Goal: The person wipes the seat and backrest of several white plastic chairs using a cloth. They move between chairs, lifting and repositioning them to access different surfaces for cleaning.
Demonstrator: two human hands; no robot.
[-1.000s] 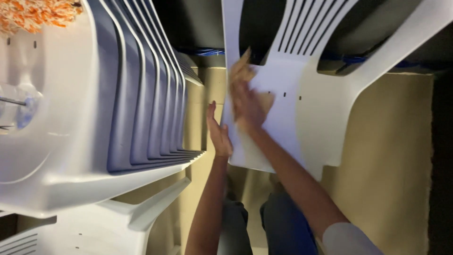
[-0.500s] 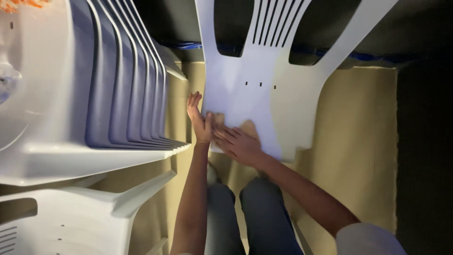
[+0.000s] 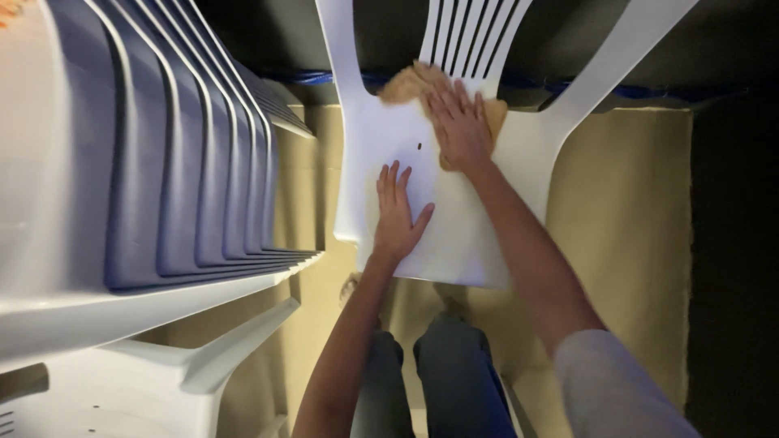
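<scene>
- Since the earlier frames, right hand (image 3: 459, 122) has travelled from the front of the seat up to the base of the backrest slats; left hand (image 3: 396, 217) has stayed low on the seat.
- Right hand: fingers spread flat, pressing a tan cloth (image 3: 406, 81) against the chair (image 3: 454, 243); the cloth shows at both sides of the palm.
- Left hand: open, palm down on the bare seat near its front edge, holding nothing.
- Chair: white moulded plastic, seat facing the camera, standing on tan matting (image 3: 625, 211) just beyond the person's knees (image 3: 442, 365).
- Cloth: soft and limp, likely to bunch under the palm; best kept flat beneath spread fingers.
- Chair handling, as judged: light, fairly stiff, smooth and probably slippery, so it would slide unless steadied. Firm holds appear to be the seat edge and the arms (image 3: 617, 73); the thin slats look the weakest part.
- Stack of chairs (image 3: 162, 162): grey-white, nested, filling the left of the view, apart from both hands.
</scene>
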